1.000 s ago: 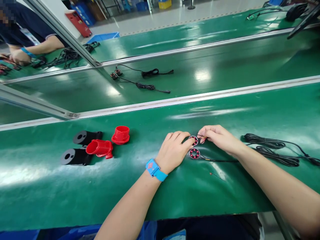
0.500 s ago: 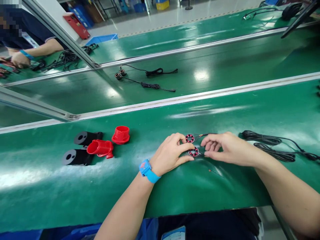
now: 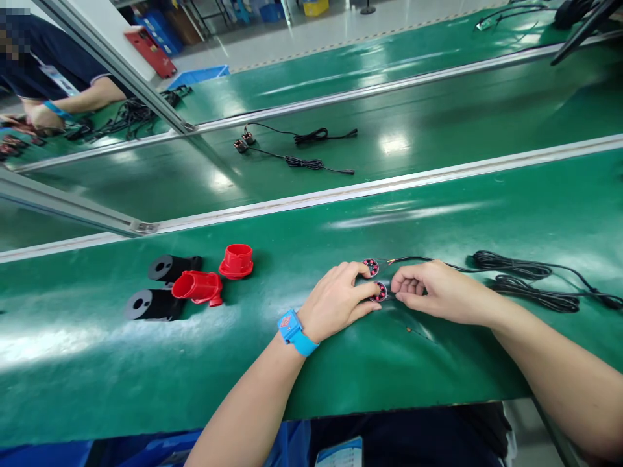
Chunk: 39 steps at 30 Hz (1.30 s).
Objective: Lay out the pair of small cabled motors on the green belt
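Two small round motor stators (image 3: 379,292) with red-and-black windings lie side by side on the green bench. My left hand (image 3: 338,298), wearing a blue wrist strap, has its fingertips on them. Thumb and index finger grip the nearer stator; another finger touches the farther stator (image 3: 370,266). Just to the right, my right hand (image 3: 433,290) is closed, its thumb and curled fingers pinching a thin wire by the nearer stator. The wire is mostly hidden by the fingers. From the farther stator, a black cable (image 3: 413,259) runs behind my right hand.
Red plastic housings (image 3: 197,287) and black cylindrical parts (image 3: 153,305) stand at left. Coiled black cables (image 3: 535,299) lie right. Corded parts (image 3: 241,146) rest on the middle lane beyond a metal rail (image 3: 341,192). A co-worker's hand (image 3: 46,119) is at far left. A small wire piece (image 3: 409,329) lies nearby.
My right hand's fingers have closed and moved slightly left, nearer the stator. My left fingers have shifted a little over the stators. On the middle lane, the corded parts have moved right.
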Each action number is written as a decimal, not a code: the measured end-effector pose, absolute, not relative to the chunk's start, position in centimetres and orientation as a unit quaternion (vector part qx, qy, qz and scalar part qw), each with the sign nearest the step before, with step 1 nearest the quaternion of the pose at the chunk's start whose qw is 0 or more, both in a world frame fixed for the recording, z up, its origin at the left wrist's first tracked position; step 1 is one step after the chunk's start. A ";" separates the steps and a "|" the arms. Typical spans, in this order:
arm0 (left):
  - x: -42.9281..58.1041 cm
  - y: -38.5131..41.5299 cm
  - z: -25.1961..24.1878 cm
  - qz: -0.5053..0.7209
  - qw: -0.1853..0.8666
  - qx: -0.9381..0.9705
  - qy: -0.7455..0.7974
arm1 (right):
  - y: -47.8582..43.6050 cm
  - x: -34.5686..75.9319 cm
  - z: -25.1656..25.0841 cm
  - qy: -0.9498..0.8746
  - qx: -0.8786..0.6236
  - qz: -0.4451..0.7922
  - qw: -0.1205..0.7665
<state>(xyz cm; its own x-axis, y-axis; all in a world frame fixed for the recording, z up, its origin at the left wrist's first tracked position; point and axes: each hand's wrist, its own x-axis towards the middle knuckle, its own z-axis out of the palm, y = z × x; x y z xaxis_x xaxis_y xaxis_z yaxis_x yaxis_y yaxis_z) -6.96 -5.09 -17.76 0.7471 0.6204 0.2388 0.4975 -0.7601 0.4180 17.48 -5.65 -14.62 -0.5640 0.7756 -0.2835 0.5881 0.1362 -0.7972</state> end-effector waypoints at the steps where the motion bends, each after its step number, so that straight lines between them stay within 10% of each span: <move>1: -6.9 -5.1 -17.8 0.182 0.155 0.922 0.306 | -5.7 17.4 -14.7 -0.741 -0.459 0.479 0.105; 24: -6.3 -6.3 -17.0 0.211 0.057 0.918 0.332 | -4.8 16.1 -16.0 -0.490 -0.443 0.718 0.218; 39: -7.2 -4.8 -17.3 0.130 0.057 0.935 0.325 | -4.3 22.0 -11.5 -0.774 -0.508 0.353 0.134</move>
